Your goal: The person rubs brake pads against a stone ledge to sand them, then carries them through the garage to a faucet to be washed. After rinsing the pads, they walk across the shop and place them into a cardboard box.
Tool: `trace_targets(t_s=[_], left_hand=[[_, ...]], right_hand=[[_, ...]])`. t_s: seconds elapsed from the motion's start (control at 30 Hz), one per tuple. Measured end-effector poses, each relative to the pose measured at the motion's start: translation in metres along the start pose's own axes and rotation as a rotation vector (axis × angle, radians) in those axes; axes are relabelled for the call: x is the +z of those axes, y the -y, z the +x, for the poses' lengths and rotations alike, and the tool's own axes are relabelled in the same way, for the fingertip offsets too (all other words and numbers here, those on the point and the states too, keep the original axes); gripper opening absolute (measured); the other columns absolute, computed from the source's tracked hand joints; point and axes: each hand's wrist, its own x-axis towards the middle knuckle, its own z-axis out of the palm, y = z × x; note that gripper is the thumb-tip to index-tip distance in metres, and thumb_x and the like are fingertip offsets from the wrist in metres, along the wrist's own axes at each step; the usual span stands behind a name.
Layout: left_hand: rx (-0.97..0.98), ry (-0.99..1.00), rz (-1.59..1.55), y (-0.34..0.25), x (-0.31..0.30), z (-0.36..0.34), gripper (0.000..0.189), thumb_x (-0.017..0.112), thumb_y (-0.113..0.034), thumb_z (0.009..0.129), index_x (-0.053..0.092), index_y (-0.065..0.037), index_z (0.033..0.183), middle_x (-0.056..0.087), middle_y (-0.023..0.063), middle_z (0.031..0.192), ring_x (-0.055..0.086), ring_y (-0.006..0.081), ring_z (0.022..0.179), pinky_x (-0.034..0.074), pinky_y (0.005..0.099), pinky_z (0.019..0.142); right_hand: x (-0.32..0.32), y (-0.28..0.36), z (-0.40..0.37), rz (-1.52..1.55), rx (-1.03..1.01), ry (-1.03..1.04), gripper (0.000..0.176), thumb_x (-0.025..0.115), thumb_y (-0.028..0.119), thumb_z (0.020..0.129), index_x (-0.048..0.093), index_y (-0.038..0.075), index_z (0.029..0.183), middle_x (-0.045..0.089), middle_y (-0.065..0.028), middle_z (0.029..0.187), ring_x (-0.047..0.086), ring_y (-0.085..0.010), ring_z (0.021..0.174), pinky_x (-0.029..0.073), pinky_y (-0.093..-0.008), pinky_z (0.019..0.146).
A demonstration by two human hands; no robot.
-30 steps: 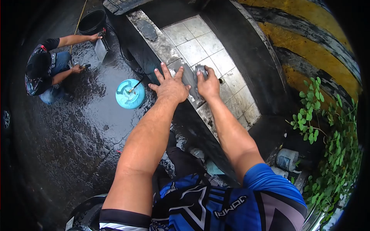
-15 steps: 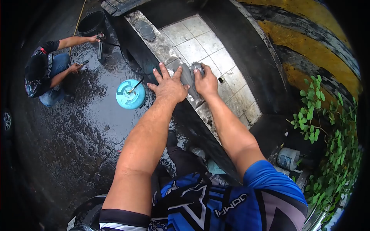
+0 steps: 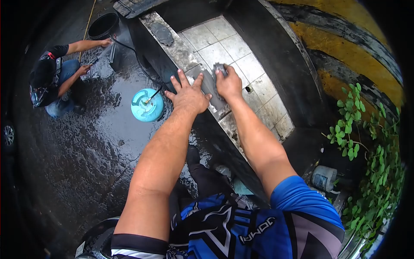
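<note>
Grey flat slab (image 3: 208, 86) lies on the stained ledge (image 3: 184, 51), left of the white tiles (image 3: 219, 48); the left hand (image 3: 188, 95) rests over it, fingers splayed, grasping nothing, while the right hand (image 3: 230, 84) grips a dark grey block (image 3: 219, 67) near its right side. Left of the ledge stands a turquoise tank (image 3: 146, 108); farther left, another person (image 3: 46, 84) crouches near a black bucket (image 3: 102, 26)
</note>
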Motion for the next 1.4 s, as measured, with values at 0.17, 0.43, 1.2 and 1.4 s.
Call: trace_targets(t_s=[0.17,0.43,1.2,1.4], left_hand=[[-0.013,0.018,0.018,-0.004,-0.01,0.0,0.075,0.06,-0.048,0.091,0.022,-0.033,0.155,-0.009,0.0196,0.162,-0.007,0.0432,0.148,0.011,0.0671,0.114],[0.0,0.003,-0.007,-0.002,-0.008,-0.001,0.076,0.06,-0.048,0.091,0.024,-0.031,0.155,-0.009,0.0208,0.162,-0.007,0.0441,0.148,0.011,0.0674,0.113],[-0.075,-0.048,-0.014,-0.01,0.001,0.001,0.079,0.066,-0.049,0.086,0.027,-0.037,0.153,-0.009,0.0153,0.163,0.0,0.0414,0.149,0.016,0.0655,0.114],[-0.048,-0.125,-0.076,-0.001,0.011,0.002,0.081,0.069,-0.05,0.084,0.03,-0.032,0.152,-0.006,0.0151,0.163,0.003,0.0394,0.15,0.018,0.065,0.114]], right_hand=[[0.01,-0.029,-0.018,0.072,-0.065,-0.047,0.048,0.061,0.035,0.09,0.056,0.006,0.129,0.068,-0.0248,0.105,0.065,-0.0415,0.102,0.051,-0.045,0.089],[0.007,-0.019,-0.017,0.08,-0.109,-0.058,0.049,0.06,0.035,0.091,0.057,0.003,0.127,0.068,-0.0252,0.104,0.065,-0.0423,0.099,0.052,-0.045,0.087],[-0.063,-0.051,0.005,2.104,0.523,0.995,0.067,0.046,0.057,0.096,0.047,0.001,0.133,0.057,-0.0136,0.089,0.049,-0.0163,0.06,0.041,-0.0283,0.052],[-0.069,-0.037,-0.006,1.931,0.579,0.769,0.065,0.053,0.053,0.095,0.054,-0.006,0.123,0.06,-0.0155,0.09,0.055,-0.0181,0.068,0.043,-0.0267,0.054]])
